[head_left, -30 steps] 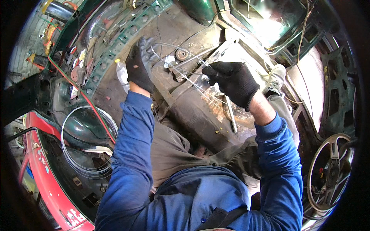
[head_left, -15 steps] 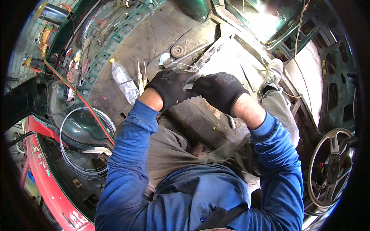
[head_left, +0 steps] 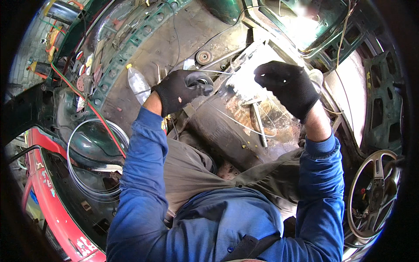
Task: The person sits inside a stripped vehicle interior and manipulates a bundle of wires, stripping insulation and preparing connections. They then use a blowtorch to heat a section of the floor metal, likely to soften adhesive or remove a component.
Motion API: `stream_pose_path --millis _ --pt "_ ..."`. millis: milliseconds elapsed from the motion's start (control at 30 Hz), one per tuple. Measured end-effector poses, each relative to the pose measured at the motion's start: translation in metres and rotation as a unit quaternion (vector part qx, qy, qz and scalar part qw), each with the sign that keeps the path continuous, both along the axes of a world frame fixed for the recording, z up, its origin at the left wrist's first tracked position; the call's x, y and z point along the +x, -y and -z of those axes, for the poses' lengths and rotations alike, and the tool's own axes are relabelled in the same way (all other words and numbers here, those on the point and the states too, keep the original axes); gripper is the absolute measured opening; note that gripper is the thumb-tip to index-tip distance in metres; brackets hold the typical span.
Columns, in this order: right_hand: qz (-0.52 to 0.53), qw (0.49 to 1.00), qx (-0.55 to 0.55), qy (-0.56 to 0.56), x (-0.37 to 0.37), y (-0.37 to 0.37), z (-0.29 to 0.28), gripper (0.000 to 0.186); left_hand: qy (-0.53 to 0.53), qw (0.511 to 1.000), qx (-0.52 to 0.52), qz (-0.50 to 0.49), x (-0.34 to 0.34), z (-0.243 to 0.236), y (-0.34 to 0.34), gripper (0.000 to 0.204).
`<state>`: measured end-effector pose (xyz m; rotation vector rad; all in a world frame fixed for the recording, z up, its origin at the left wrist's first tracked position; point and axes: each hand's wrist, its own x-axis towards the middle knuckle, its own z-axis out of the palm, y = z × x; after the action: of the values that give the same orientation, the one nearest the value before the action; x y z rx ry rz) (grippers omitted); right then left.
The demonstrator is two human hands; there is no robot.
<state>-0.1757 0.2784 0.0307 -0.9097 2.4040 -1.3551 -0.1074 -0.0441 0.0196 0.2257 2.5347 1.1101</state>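
My left hand (head_left: pixel 185 89), in a black glove, is at centre-left with its fingers curled in. A thin white wire (head_left: pixel 238 124) comes out beside it and bends across the floor hump toward the right, and the curled fingers appear closed on it. Out to the right, my gloved right hand (head_left: pixel 286 85) hovers over the brightly lit floor, fingertips pinched together; whatever lies between them is too small to make out. Below and between the hands lies a T-shaped metal piece (head_left: pixel 260 124). A clear plastic bottle (head_left: pixel 137 82) with a yellow cap rests just left of my left hand.
I sit inside a stripped green car body. A round metal disc (head_left: pixel 204 56) lies ahead on the floor. On the left are a coil of pale wire (head_left: pixel 73 157), a red and green hose (head_left: pixel 102 120) and a red panel (head_left: pixel 59 205). A steering wheel (head_left: pixel 355 196) stands at right.
My hands, together before, have moved apart: the left toward the left, the right up and to the right. The wire and the T-shaped piece between them now show more fully.
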Motion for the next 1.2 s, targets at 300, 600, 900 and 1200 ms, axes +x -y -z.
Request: stream_pose_path --millis 300,600,900,1200 --pt "0.067 0.933 -0.053 -0.349 -0.022 0.005 -0.016 0.019 -0.002 0.958 0.288 0.006 0.007 -0.017 -0.021 0.040" --pt "0.153 0.927 -0.080 -0.333 -0.019 0.010 -0.013 0.030 -0.077 0.855 0.487 -0.159 0.005 -0.023 -0.013 0.051" --pt "0.052 0.981 -0.148 -0.116 0.029 0.049 0.026 0.040 -0.223 0.635 0.662 -0.332 -0.013 -0.016 0.033 0.050" --pt "0.008 0.988 -0.151 -0.017 0.057 0.079 0.040 0.037 -0.270 0.602 0.692 -0.293 -0.004 -0.015 0.073 0.039"
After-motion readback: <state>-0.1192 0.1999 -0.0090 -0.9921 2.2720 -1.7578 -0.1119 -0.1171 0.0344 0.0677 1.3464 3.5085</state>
